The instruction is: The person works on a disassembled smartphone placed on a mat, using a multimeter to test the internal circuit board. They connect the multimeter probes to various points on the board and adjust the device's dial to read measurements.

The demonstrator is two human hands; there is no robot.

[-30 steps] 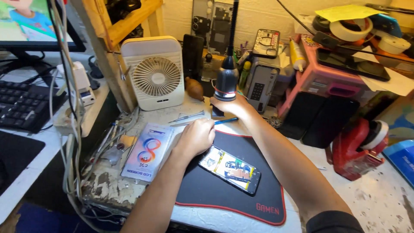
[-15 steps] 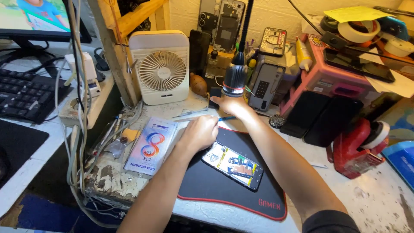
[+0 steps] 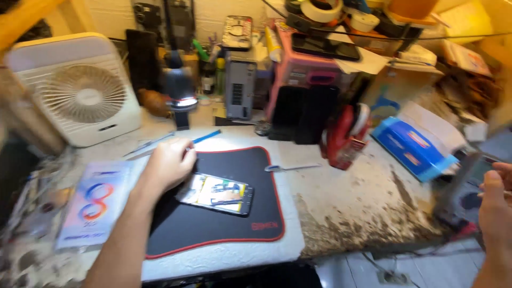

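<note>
My left hand [image 3: 166, 166] rests with curled fingers on the left part of a black mat with a red border [image 3: 234, 224]. It lies against the end of a phone [image 3: 216, 193] with a colourful screen that is flat on the mat. A blue-handled tool [image 3: 206, 137] lies just beyond the knuckles. My right hand [image 3: 496, 210] is at the far right edge of the view, past the table's corner. Its fingers are on a dark phone-like slab [image 3: 463, 188] that is tilted up; this area is blurred.
A white desk fan [image 3: 80, 90] stands at the back left, and a small black lamp [image 3: 181, 98] is lit beside it. A printed phone box [image 3: 90, 205] lies left of the mat. Metal tweezers [image 3: 290, 167], a red tape dispenser [image 3: 344, 136], a blue box [image 3: 413, 146] and a pink rack [image 3: 304, 69] fill the right side.
My right hand has left the small lamp and swung far to the right onto the dark slab. The view has turned right. My left hand stays by the phone.
</note>
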